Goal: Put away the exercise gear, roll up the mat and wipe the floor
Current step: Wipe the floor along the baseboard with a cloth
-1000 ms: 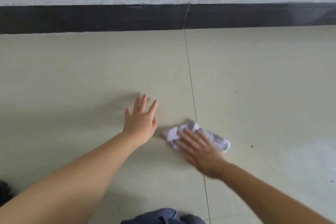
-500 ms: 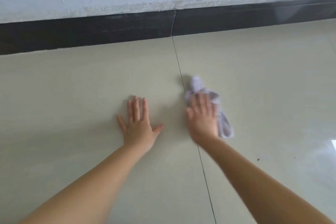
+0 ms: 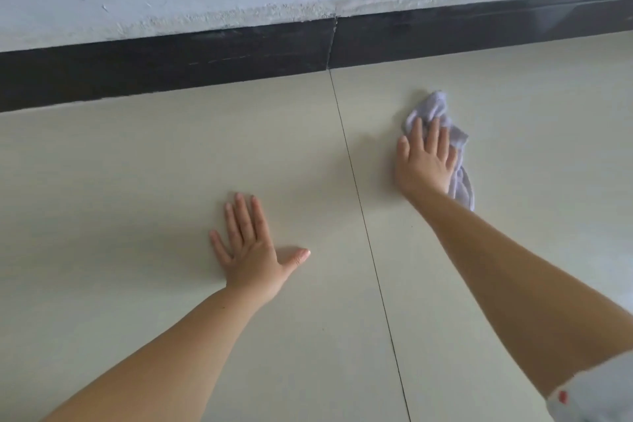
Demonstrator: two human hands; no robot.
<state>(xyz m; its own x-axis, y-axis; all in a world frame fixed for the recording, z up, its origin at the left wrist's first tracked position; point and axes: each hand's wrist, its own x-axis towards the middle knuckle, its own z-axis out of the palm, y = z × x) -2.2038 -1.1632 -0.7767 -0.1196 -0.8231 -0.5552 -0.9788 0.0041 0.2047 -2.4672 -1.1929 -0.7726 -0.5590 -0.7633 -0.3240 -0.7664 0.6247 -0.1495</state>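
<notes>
The right hand [image 3: 424, 161] lies flat on the cloth [image 3: 442, 123], fingers straight, pressing it onto the floor [image 3: 137, 164] just right of the tile seam [image 3: 356, 188], not far short of the dark skirting board [image 3: 171, 68]. The left hand [image 3: 250, 250] is spread wide left of that seam, palm down, bracing on bare tile and holding nothing. That cloth looks soft, light and limp, bunching ahead of the fingertips and trailing beside the wrist. It will likely slide easily on the glossy tile, so a flat palm over its middle should control it best.
</notes>
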